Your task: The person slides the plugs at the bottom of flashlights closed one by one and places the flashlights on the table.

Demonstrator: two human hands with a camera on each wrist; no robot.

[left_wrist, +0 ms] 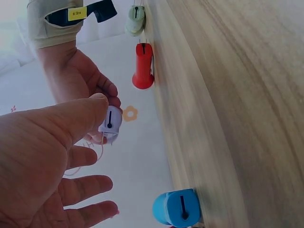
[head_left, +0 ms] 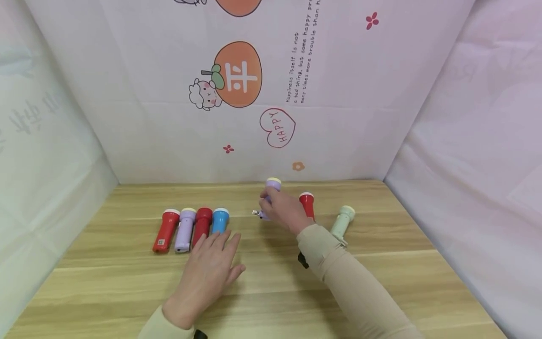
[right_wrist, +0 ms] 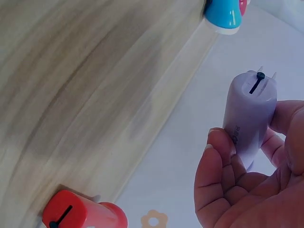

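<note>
My right hand (head_left: 284, 208) grips a lilac flashlight (right_wrist: 248, 116) by its body, raised off the table with its pale yellow-rimmed head pointing away. A small plug end with prongs shows at its tail. Fingers spread, my left hand (head_left: 210, 270) hovers by the near ends of a blue flashlight (head_left: 220, 220) and a dark red flashlight (head_left: 202, 225), partly covering both; whether it touches them I cannot tell. Left of these lie another lilac flashlight (head_left: 185, 230) and a bright red flashlight (head_left: 166, 231), side by side in the row.
Right of the held flashlight lie a red flashlight (head_left: 307, 205), partly behind my right wrist, and a pale green flashlight (head_left: 343, 221). The wood-grain table (head_left: 262, 301) is bordered by a printed white cloth wall (head_left: 338, 127) at the back and white cloth on both sides.
</note>
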